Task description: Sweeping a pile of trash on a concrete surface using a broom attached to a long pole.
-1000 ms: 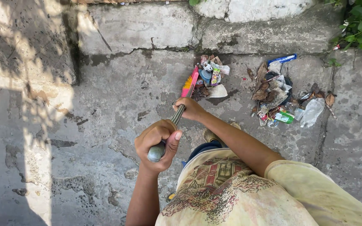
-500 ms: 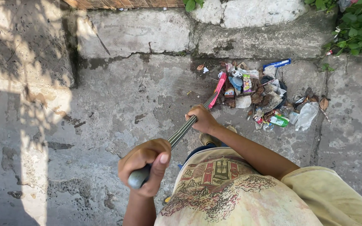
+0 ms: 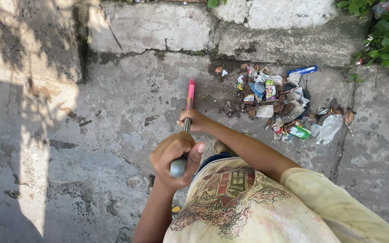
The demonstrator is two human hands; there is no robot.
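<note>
Both hands, the left hand and right hand, are wrapped tight around the broom, mid-sweep, and it looks like the next push should go toward the trash pile at upper right.

broom handle mid-length hidden by right hand (gripping), litter pile pieces indistinct

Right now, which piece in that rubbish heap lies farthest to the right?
The dry brown leaf, at the heap's right edge. It lies just beyond the clear plastic bag, while the blue wrapper sits higher, nearer the kerb.
</note>
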